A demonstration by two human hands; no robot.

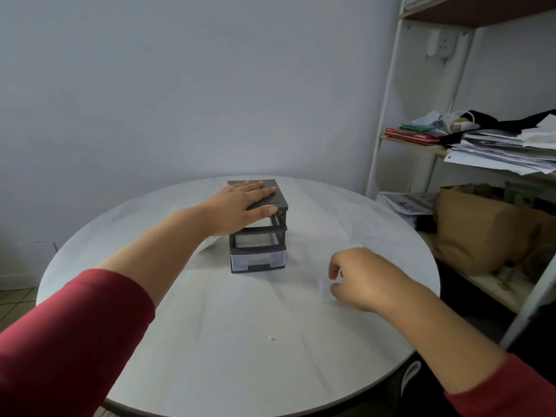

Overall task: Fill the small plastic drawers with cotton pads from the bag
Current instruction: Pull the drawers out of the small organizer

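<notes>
The round white bench (240,341) carries a grey drawer unit (272,233) near its middle. The left hand (240,206) lies flat on the unit's top, fingers straight and spread. Only the bottom drawer (257,260) (clear-fronted) sits in its slot. To the right, well apart from the unit, the right hand (364,278) curls its fingers around what looks like a small clear drawer (325,291) resting on the bench.

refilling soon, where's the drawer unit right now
In the head view the drawer unit stands centred on the round table, the left hand flat on its top; the right hand, pinching a clear plastic piece, is nearer, to its right.
</notes>
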